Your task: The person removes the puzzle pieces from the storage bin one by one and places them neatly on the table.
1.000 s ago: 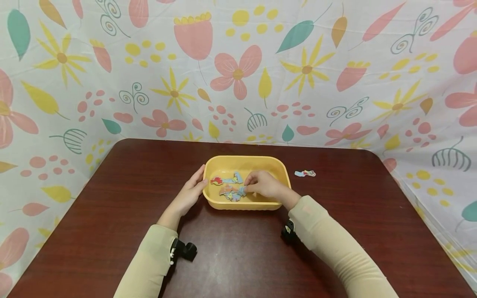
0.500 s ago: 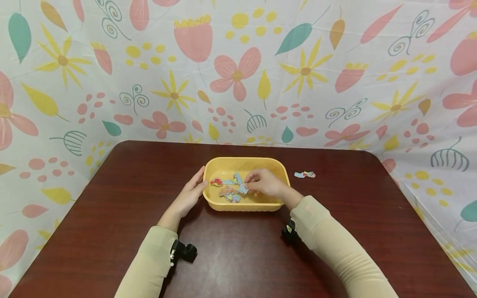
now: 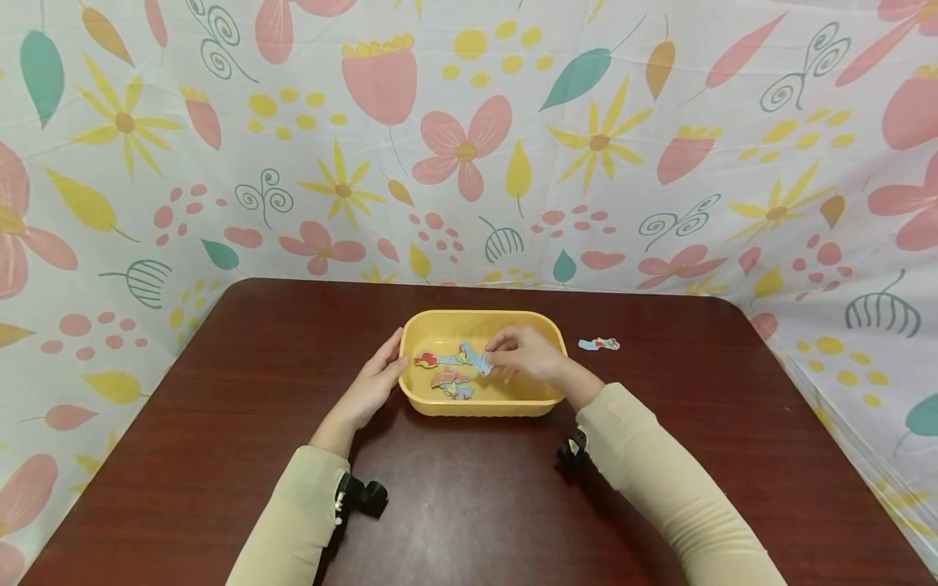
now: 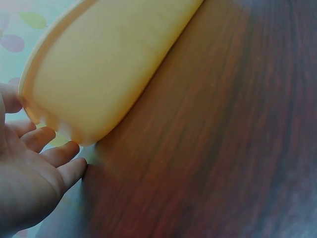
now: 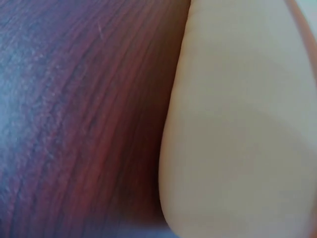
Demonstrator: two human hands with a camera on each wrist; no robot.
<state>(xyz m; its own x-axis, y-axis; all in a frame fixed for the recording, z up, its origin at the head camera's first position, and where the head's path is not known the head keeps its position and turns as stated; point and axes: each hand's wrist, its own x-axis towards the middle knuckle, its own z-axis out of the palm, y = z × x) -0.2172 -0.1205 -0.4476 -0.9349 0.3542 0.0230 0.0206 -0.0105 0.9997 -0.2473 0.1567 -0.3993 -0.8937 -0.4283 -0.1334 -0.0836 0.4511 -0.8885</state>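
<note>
A yellow plastic basin (image 3: 513, 407) stands on the table, holding several flat printed cutout pieces. My left hand (image 3: 375, 378) grips its left end, thumb at the rim and fingers against the outer wall; the left wrist view also has this hand (image 4: 34, 168). Inside the basin, my right hand (image 3: 529, 355) pinches a light-blue cutout piece (image 3: 482, 364) between thumb and fingertips. Left of it lie a red-and-blue piece (image 3: 426, 360) and an orange-and-blue cluster (image 3: 450, 382). The right wrist view has the basin's outer wall (image 5: 237, 124) but not the hand.
Right of the basin, another flat cutout piece (image 3: 598, 344) lies on the dark wooden table (image 3: 454, 496). A flower-printed cloth (image 3: 469, 228) hangs behind the table and along both sides.
My right hand has lifted the light-blue piece away from the orange-and-blue cluster and shifted slightly up and right. My left hand stays on the basin.
</note>
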